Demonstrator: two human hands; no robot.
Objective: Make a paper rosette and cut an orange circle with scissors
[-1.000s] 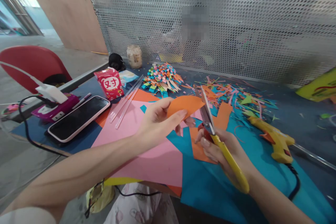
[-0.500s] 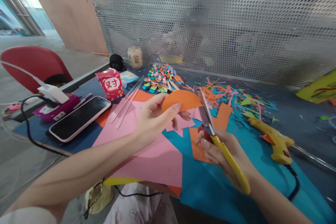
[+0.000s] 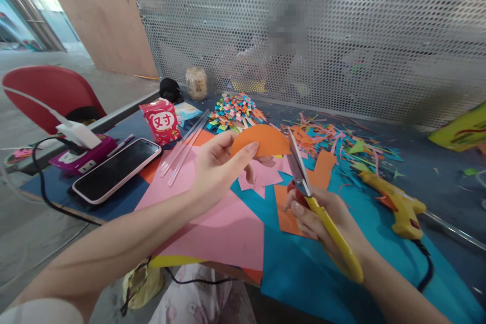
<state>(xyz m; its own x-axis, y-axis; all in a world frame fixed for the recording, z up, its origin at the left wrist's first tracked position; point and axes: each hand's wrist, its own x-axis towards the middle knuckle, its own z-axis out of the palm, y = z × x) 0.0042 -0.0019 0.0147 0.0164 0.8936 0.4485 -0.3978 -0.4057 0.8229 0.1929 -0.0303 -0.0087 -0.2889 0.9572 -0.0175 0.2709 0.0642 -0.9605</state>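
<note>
Between the thumb and fingers of my left hand is a half-round piece of orange paper, its curved edge facing up. My right hand grips scissors with yellow and red handles, the blades pointing up. The blades stand right at the paper's right tip; I cannot tell whether they touch it. Below the hands lie a large pink sheet, a blue sheet and orange paper pieces.
Paper strip scraps and a pile of folded colored pieces lie toward the perforated metal screen. A yellow glue gun rests at right. Clear sticks, a red packet, a phone and a purple power socket are at left.
My left hand has moved slightly left and up with the orange paper, and the paper has tilted a little. My right hand and the scissors have hardly moved.
</note>
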